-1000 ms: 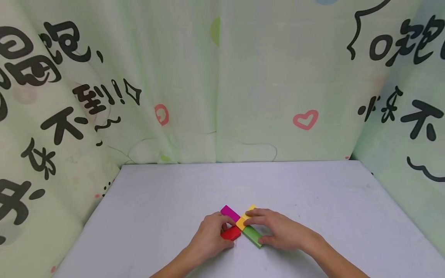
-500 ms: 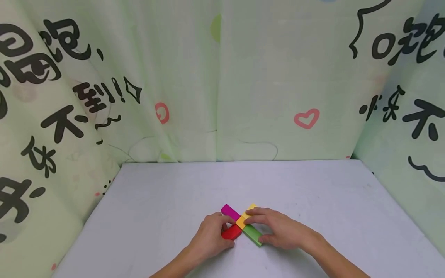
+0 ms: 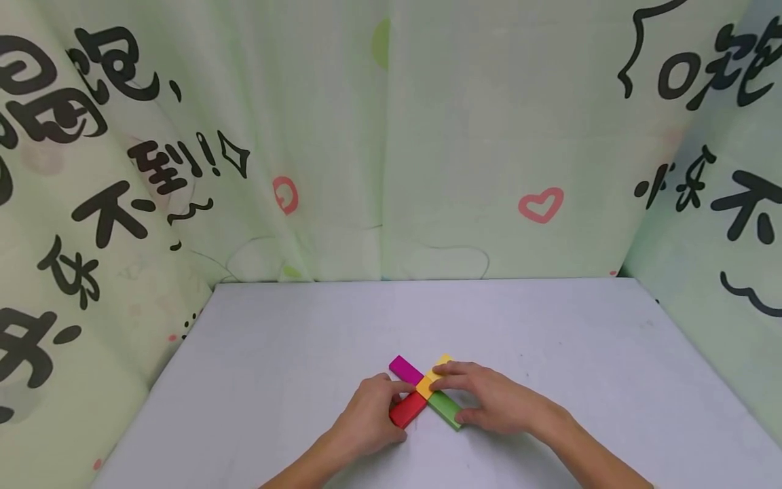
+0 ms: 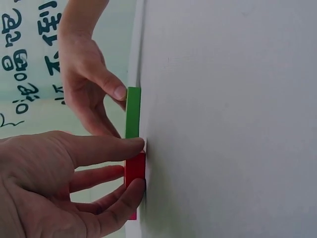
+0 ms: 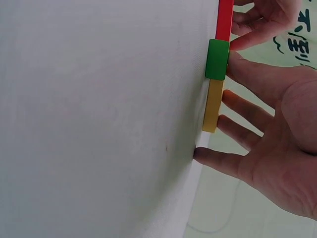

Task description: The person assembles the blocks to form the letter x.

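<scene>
Several bright wooden-looking blocks form an X on the white table. The red block (image 3: 408, 410) makes the near-left arm, and my left hand (image 3: 373, 415) pinches it between thumb and fingers. Far left lies the magenta block (image 3: 406, 370). Yellow blocks (image 3: 425, 387) fill the centre and the far-right arm, partly covered by my right hand (image 3: 497, 402). That hand's fairly straight fingers rest against the yellow, while its thumb touches the outer end of the green block (image 3: 445, 409). In the right wrist view, the green block (image 5: 217, 59) stands beside the yellow one (image 5: 213, 105).
The white table (image 3: 293, 339) extends around the blocks. Behind it and along both sides hangs a pale green curtain (image 3: 452, 136) with dark lettering and red hearts.
The red block has turned to line up diagonally with the yellow blocks. My left thumb has shifted to its near end. My right hand has kept nearly the same place.
</scene>
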Demonstrator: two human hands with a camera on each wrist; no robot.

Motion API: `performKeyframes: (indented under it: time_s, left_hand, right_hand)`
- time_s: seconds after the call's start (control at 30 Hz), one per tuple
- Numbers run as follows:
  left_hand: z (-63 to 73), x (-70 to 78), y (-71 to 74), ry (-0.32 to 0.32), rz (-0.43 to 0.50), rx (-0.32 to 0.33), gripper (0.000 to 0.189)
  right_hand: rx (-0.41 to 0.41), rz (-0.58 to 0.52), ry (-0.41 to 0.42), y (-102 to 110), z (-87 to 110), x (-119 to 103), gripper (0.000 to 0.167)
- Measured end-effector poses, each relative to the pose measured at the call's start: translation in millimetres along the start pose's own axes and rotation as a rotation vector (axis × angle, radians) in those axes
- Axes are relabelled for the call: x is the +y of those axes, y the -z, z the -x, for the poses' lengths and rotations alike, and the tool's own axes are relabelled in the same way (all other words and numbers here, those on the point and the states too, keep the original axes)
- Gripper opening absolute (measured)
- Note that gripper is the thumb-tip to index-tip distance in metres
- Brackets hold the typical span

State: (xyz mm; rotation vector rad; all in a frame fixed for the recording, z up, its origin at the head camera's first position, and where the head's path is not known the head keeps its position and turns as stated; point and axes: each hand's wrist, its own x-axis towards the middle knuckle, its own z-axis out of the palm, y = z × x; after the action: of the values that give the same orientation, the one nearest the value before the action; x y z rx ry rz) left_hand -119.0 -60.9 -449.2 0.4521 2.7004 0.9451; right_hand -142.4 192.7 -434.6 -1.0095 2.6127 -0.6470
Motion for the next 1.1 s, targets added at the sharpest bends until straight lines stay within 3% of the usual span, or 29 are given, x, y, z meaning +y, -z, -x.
performKeyframes:
  time_s: [0.63,1.1]
  left_hand:
    - [-0.2,2.9,-4.7,0.033,0.001,0.005,0.063]
    - [-0.9,0.2,-3.4,-0.003,0.000,-0.015,0.064]
  right_hand:
    - [0.003,0.003,0.000,0.0,2.7,0.1,0.052]
    - [-0.005,0.034,-0.006,-2.5,2.7,-0.1,0.052]
